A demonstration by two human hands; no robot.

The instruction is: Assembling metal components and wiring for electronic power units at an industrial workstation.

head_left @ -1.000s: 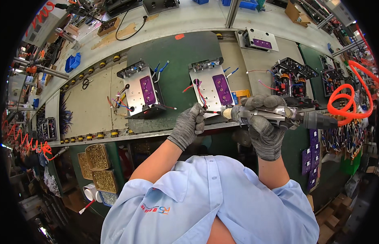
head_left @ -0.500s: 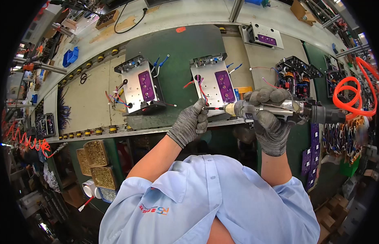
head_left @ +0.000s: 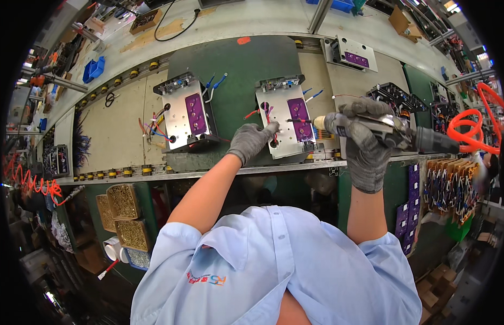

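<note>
In my right hand (head_left: 367,157) is a grey air screwdriver (head_left: 335,124), held level with its dark bit pointing left over a purple plate. An orange coiled hose (head_left: 471,122) leads to its rear end. My left hand (head_left: 249,143), in the same grey knit glove, reaches onto a silver metal housing (head_left: 285,127). Its fingertips are pressed together beside the red wires (head_left: 273,138) at a hole; whatever they pinch is hidden. The bit stands apart from the left fingers. Left of this unit stands a similar housing (head_left: 178,117) with a purple plate and loose wires.
Both units sit on a dark green board (head_left: 236,59) on the roller line. A third housing (head_left: 353,54) and a black open assembly (head_left: 395,97) are to the right. Bins of small brass-coloured parts (head_left: 132,234) stand below the bench edge; hung wire bundles (head_left: 452,184) are at right.
The bit and my left fingers have parted. My left hand has moved slightly up onto the housing, while the screwdriver has lifted up and to the right, over the purple plate.
</note>
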